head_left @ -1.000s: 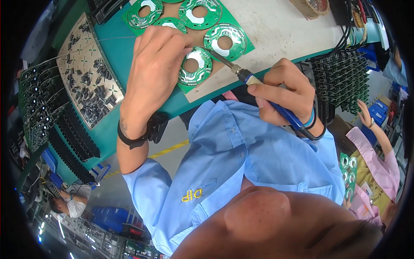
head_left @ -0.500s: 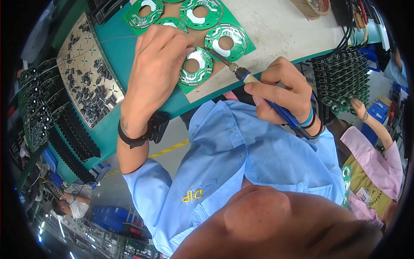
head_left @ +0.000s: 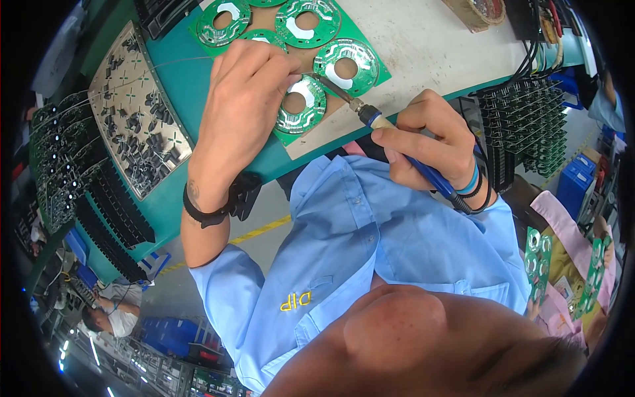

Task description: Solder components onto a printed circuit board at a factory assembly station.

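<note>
A green circuit board panel (head_left: 382,71) with several ring-shaped boards lies at the table's edge before me. My left hand (head_left: 246,109) is closed over its left part, pinching a thin solder wire (head_left: 188,59) that trails off to the left. In my right hand (head_left: 436,140) is a soldering iron (head_left: 372,117) with a blue handle, gripped like a pen. Its dark tip points to the upper left, close to the wire end, just above the nearest ring board (head_left: 311,118). My left fingers hide part of the panel, and whether the tip touches the board I cannot tell.
Left of the panel lies a metal tray (head_left: 109,89) of small black components. Black racks (head_left: 116,205) stand beyond it. On the right are a rack of boards (head_left: 522,126) and a tape roll (head_left: 486,12). A co-worker (head_left: 562,264) at right holds green board panels.
My hands and the iron have hardly moved. The co-worker at right has drawn an arm back from the board rack and now holds panels.
</note>
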`<action>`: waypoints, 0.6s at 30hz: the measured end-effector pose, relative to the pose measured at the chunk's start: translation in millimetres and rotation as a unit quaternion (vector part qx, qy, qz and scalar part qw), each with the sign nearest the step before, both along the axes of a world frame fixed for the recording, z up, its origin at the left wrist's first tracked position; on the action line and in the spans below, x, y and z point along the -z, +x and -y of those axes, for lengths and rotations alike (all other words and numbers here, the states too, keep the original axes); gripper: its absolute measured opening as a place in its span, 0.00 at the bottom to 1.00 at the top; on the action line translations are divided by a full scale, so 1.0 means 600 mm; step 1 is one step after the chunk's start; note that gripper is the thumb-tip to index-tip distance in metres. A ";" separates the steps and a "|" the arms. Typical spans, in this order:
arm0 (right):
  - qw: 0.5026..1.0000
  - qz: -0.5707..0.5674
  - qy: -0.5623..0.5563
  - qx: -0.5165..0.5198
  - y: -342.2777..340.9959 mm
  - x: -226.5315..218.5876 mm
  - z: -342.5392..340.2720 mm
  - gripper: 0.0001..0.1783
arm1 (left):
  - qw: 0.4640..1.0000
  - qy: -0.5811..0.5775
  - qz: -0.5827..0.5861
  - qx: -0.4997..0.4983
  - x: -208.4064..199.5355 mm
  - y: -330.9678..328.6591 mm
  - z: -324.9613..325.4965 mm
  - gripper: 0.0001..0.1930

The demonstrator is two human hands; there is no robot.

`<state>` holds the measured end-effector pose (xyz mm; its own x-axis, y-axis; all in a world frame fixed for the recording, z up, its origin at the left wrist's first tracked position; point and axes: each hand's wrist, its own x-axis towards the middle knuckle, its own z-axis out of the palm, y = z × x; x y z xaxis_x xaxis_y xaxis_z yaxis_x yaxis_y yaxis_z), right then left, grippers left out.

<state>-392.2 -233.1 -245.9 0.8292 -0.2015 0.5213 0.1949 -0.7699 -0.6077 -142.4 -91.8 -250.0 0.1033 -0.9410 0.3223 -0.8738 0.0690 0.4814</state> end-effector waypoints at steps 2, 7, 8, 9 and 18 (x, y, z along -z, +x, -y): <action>1.000 -0.002 0.001 0.000 0.000 -0.001 -0.001 0.21 | 1.000 -0.003 0.000 0.000 0.000 0.000 0.000 0.12; 1.000 -0.003 -0.003 0.000 0.000 -0.004 -0.001 0.21 | 1.000 -0.023 0.002 -0.013 -0.005 0.000 -0.003 0.09; 1.000 -0.003 -0.004 0.000 0.000 -0.004 -0.001 0.21 | 1.000 -0.025 -0.004 -0.014 -0.006 0.001 -0.004 0.08; 1.000 -0.001 -0.004 0.001 0.000 -0.002 -0.001 0.21 | 0.999 -0.028 -0.011 -0.015 -0.006 0.001 -0.004 0.07; 1.000 0.012 0.003 0.001 0.000 0.004 -0.001 0.16 | 0.998 -0.009 -0.065 -0.024 0.002 -0.005 -0.005 0.09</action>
